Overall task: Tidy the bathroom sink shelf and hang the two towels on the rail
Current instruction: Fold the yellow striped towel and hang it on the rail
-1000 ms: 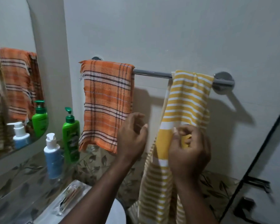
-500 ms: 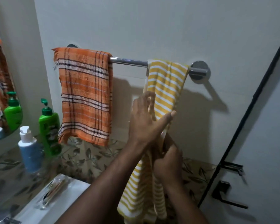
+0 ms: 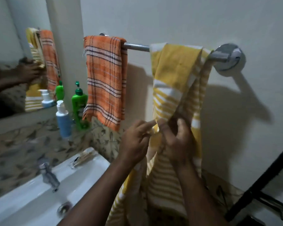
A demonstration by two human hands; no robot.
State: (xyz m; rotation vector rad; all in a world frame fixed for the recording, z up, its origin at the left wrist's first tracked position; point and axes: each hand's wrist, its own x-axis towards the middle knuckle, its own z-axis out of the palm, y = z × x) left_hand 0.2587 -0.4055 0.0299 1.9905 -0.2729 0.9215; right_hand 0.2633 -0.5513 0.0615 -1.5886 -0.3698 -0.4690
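Both hands at yellow striped towel (image 3: 173,75), which hangs on rail (image 3: 136,46) nr right bracket. Left hand (image 3: 136,142) pinches towel's edge w/ fingertips; right hand (image 3: 178,141) grips bunched cloth. Orange plaid towel (image 3: 104,75) draped over rail's left end.

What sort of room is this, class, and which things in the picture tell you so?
Most likely a home bathroom. A white sink with a metal tap sits below a wall mirror, pump bottles stand beside it, and a chrome towel rail on the wall carries an orange checked towel and a yellow striped towel.
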